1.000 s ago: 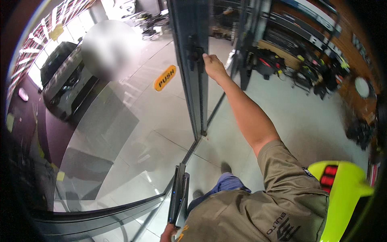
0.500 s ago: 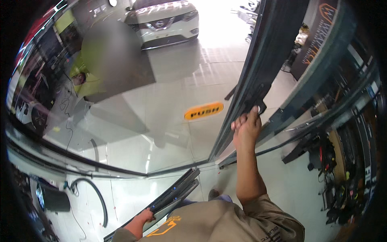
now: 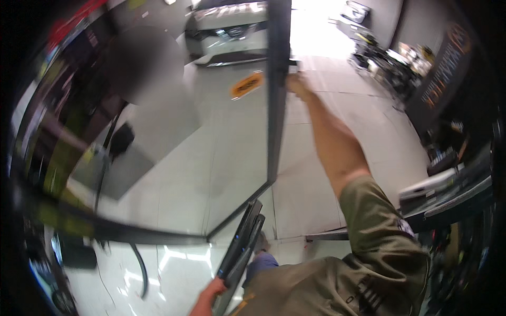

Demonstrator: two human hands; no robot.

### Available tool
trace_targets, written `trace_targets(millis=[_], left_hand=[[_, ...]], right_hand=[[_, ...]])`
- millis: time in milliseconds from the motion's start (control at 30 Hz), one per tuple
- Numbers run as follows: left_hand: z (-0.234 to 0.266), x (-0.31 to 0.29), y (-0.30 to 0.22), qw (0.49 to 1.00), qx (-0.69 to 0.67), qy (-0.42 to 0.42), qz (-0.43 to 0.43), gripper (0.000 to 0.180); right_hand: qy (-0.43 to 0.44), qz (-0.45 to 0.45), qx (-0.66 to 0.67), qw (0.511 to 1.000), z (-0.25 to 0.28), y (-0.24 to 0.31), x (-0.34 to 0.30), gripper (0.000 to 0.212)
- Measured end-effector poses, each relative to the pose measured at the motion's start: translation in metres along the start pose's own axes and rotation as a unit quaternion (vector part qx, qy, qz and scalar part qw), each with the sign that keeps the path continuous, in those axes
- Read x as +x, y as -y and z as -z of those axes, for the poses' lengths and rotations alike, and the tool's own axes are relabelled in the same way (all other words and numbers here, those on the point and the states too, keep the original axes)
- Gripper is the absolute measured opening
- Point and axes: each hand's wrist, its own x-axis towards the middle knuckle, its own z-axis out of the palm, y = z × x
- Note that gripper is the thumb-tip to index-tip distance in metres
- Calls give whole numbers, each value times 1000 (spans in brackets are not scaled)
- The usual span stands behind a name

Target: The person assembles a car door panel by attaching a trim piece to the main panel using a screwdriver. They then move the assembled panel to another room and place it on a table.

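Observation:
A glass door with a dark frame (image 3: 278, 116) stands swung open ahead of me. My right arm reaches far forward, and my right hand (image 3: 298, 86) is closed at the frame's free edge, by a small dark door handle (image 3: 293, 66). Motion blur and the frame partly hide its fingers. An orange oval sticker (image 3: 247, 85) is on the glass. Low on the left, my left hand (image 3: 215, 287) grips long dark trim strips (image 3: 243, 237) with small blue spots. They lie alongside each other, tilted upward in front of my body.
Beyond the glass stands a white car (image 3: 232, 34). Pale floor tiles (image 3: 348, 142) stretch through the doorway. A dark banner (image 3: 440, 79) and piled items (image 3: 387, 60) line the right side. A curved black strip (image 3: 141, 271) lies on the floor at left.
The door has swung open away from me, with my right arm stretching out after its edge. The trim strips in my left hand have shifted right and point more steeply forward.

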Motion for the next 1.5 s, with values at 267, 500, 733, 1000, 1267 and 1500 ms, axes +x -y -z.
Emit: trace_targets(millis=[267,500,733,1000,1267,1500], left_hand=[[65,100,-41,988,118,42,88,49],[192,235,-155,973,197,55,104,52],[295,373,-342,981,182,8,67,61],[432,558,-597,991,101,-68,-49,37],[572,819,-868,990,-40,-34,-132,33],[681,976,-1161,955,42,-1,-294,31]], right_hand=[[219,-126,512,821,-46,204,81,31],[261,30,580,771,-68,248,159,34],[376,261,636,621,-124,104,192,56],[301,-244,662,641,-351,-156,272,36],[616,-208,530,545,-501,-271,357,53],[475,-291,662,501,-586,-401,547,75]])
